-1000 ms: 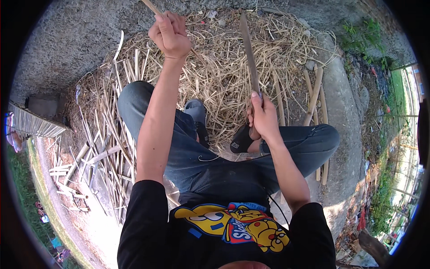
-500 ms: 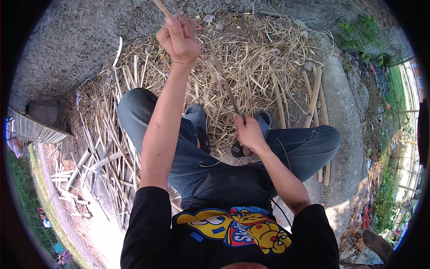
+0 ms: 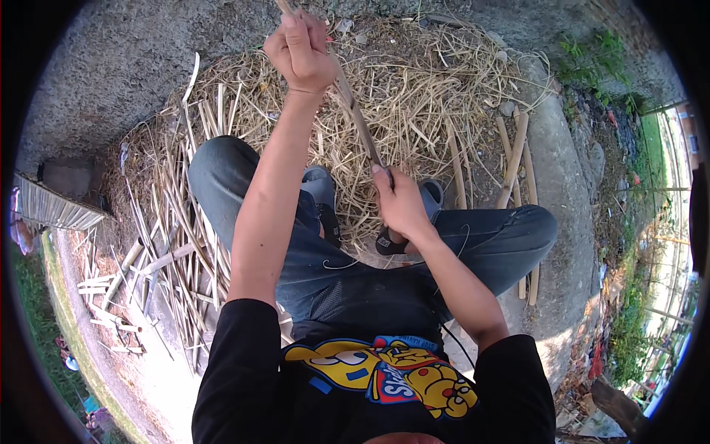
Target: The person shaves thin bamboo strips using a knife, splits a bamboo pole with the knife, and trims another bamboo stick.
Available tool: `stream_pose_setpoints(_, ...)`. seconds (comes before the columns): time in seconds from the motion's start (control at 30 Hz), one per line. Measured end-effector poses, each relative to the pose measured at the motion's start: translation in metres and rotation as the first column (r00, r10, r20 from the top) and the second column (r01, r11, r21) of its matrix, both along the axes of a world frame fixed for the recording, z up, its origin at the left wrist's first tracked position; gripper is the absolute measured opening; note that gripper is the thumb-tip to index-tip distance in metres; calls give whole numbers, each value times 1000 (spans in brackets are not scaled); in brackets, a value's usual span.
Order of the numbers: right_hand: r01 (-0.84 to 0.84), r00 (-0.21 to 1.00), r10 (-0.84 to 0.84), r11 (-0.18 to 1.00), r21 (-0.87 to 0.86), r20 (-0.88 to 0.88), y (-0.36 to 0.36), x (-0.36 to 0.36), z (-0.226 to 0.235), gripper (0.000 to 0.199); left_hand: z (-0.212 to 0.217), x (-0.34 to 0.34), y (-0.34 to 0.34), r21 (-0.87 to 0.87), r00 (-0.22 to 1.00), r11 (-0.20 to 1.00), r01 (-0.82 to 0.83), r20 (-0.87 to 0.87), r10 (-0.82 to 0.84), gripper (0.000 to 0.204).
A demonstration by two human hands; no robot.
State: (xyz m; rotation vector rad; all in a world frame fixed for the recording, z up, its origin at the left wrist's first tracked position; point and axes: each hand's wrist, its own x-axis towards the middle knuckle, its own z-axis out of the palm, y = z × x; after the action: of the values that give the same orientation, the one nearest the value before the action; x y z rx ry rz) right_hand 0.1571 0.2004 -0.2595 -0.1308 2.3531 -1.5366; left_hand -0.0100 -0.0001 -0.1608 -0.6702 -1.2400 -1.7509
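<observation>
Clamping left hand [image 3: 301, 55] around a pale stick [image 3: 285, 7], near far edge of shavings [image 3: 414, 118]; gripping a long knife [image 3: 364, 137] in right hand [image 3: 403, 203], well apart from left, sloped up toward stick, cannot tell if touching; sitting between piled strips [image 3: 171, 256] at left and poles [image 3: 515, 161] at right

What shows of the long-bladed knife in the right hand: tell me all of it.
The long-bladed knife has a narrow, dull grey-brown blade that looks like metal. Its handle is mostly hidden in the closed right hand. The blade slants up and leftward, over strewn pale shavings, toward the left hand. Its far part overlaps in view with the bamboo strip gripped there; whether they touch and where the tip ends cannot be told.
</observation>
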Motion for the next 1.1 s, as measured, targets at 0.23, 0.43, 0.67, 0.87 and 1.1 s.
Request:
stream_pose_setpoints(0.23,89,949,-188,930,-356,-253,-3,-15,80,42,4,-2,4,-30,999,999,-20,-41,19,54)
stream_pose_setpoints(0.43,-113,967,87,989,99,238,13,-6,-63,48,2,-3,18,-141,989,988,-67,119,84,55)
stream_pose_setpoints(0.67,306,936,-229,906,-294,267,27,-30,38,40,4,-5,-20,-22,1000,999,26,0,-26,54)
stream_pose_setpoints(0.87,188,944,-292,859,-476,-154,7,-16,88,38,-1,-10,-7,14,998,1000,5,-61,-4,48)
stream_pose_setpoints(1.1,-3,995,17,990,144,-102,3,-1,-9,45,-4,-3,22,-97,996,991,-86,-38,83,50)
